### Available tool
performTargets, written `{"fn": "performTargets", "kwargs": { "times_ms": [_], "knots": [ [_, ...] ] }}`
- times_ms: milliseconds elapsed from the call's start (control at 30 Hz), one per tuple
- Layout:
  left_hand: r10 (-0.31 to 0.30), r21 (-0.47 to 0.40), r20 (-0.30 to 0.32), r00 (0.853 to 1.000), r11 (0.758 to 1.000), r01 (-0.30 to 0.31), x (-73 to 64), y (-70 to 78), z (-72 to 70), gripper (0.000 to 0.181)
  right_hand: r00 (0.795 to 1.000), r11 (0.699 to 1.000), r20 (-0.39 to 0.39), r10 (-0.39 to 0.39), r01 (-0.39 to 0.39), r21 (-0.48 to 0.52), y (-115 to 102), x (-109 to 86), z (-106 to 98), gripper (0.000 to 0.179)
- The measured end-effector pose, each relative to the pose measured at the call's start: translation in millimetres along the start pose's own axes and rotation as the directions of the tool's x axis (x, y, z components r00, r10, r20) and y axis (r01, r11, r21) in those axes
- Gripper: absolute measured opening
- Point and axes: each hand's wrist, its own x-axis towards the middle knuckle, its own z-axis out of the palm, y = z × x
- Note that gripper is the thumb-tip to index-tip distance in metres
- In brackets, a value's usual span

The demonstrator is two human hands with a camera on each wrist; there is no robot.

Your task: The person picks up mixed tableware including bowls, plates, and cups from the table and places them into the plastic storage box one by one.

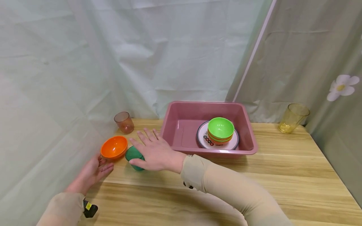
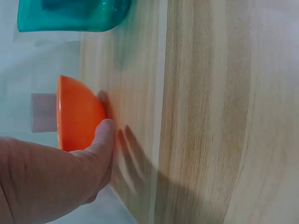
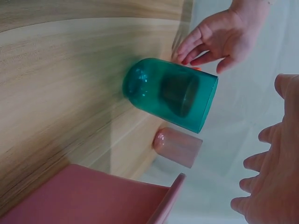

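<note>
My left hand (image 1: pixel 91 173) is beside the orange bowl (image 1: pixel 114 147) at the left of the table, palm facing up and fingers loosely bent. In the left wrist view the thumb (image 2: pixel 103 133) lies close against the bowl's base; whether it presses there I cannot tell. Over the green see-through cup (image 1: pixel 134 153) my right hand (image 1: pixel 158 153) is held with fingers spread, hiding part of it from the head camera. The right wrist view has that cup (image 3: pixel 170 93) standing upright on the table, apart from the right hand (image 3: pixel 275 168).
Behind the orange bowl stands a reddish see-through cup (image 1: pixel 125 123). A pink basin (image 1: pixel 209 151) at the back centre holds a white plate (image 1: pixel 202 130) and stacked bowls, a green bowl (image 1: pixel 220 127) on top. A yellow cup (image 1: pixel 294 117) is at the far right. Curtains hang around the table.
</note>
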Motion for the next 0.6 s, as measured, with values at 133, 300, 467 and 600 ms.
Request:
{"fn": "performTargets", "kwargs": {
  "times_ms": [133, 300, 467, 600],
  "knots": [
    [-0.008, -0.023, -0.01, 1.0, 1.0, 0.008, 7.1, -0.3, 0.8, 0.063, 1.0, 1.0, -0.001, -0.002, 0.002, 0.002, -0.1, -0.5, 0.9, 0.079],
    [-0.037, -0.059, -0.003, 0.999, 0.998, 0.037, 11.9, 0.4, 3.0, 0.065, 1.0, 1.0, 0.0, 0.001, -0.001, 0.01, 1.5, -1.9, 1.8, 0.079],
    [-0.059, -0.112, -0.026, 0.998, 0.992, 0.056, 16.2, -0.6, 6.2, 0.065, 1.0, 1.0, -0.001, 0.003, -0.003, 0.005, 3.1, -1.7, 4.9, 0.08],
    [-0.072, -0.129, -0.058, 0.996, 0.99, 0.064, 19.2, -2.0, 9.0, 0.066, 1.0, 1.0, -0.005, 0.004, -0.004, 0.001, 3.8, -2.1, 6.7, 0.081]
  ]
}}
